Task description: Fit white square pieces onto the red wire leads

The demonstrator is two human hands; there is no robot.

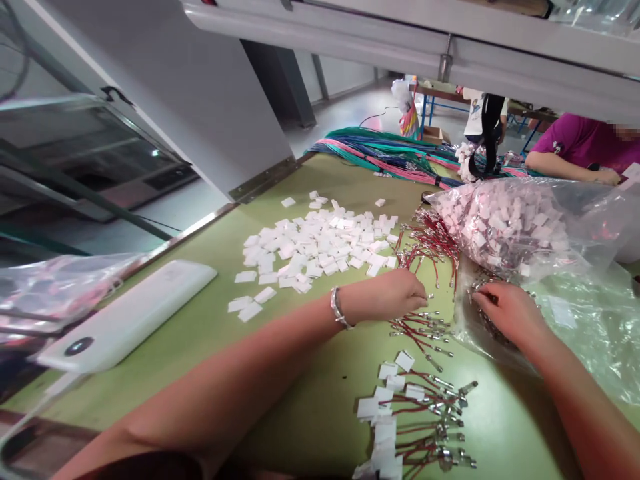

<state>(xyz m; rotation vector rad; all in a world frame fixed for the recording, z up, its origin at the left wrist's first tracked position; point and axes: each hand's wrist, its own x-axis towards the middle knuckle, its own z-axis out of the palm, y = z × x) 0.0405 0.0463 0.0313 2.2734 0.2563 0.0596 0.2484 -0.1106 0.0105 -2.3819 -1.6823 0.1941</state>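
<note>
My left hand (397, 295), with a bracelet at the wrist, is closed in a pinch above the table. A small metal terminal (431, 297) pokes out at its fingertips; the rest is hidden. Short red wires with metal ends (423, 331) lie just below it, and a larger bunch of red wires (430, 237) lies beyond. My right hand (513, 312) pinches over small metal pieces (493, 323) on a clear plastic bag; whatever is between its fingers is hidden. Nearest me, red wires (425, 443) with white connector housings (384, 427) lie in a column.
White housings (320, 243) are heaped left of centre; a clear bag (505, 220) holds many more. A long white device (130, 317) with a cable lies at left. Coloured cable bundles (370, 150) cross the far edge. A person in purple (580, 147) sits behind; a shelf beam (350, 43) hangs above.
</note>
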